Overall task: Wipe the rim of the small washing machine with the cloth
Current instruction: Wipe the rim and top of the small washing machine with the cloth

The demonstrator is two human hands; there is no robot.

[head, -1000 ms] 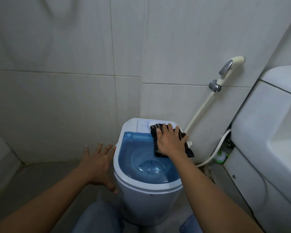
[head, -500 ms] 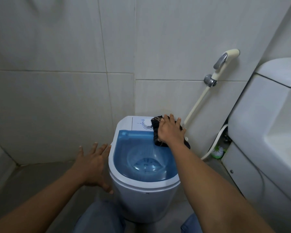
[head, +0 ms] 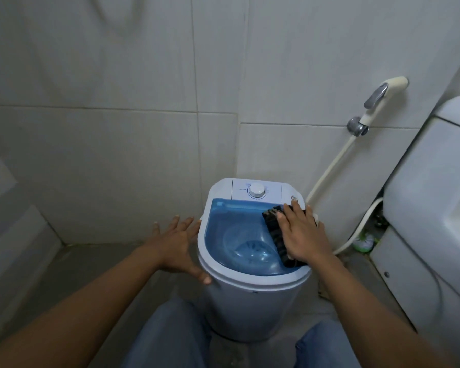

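The small white washing machine (head: 250, 304) stands on the floor in the room's corner, with a translucent blue tub and a white dial (head: 257, 191) on its back panel. My right hand (head: 302, 235) lies flat on a dark cloth (head: 275, 232) and presses it onto the right side of the rim. The cloth's inner edge hangs over the blue tub. My left hand (head: 177, 243) rests with spread fingers against the machine's left side, thumb on the wall just under the rim.
A cream bidet sprayer (head: 377, 102) hangs on the tiled wall to the right, its hose (head: 329, 168) running down behind the machine. A white toilet tank (head: 436, 208) fills the right edge. My knees in blue jeans (head: 170, 338) are below the machine.
My right hand slid the cloth from the back panel near the dial forward along the right rim, uncovering the dial. My left hand closed in until it touched the machine's left side.
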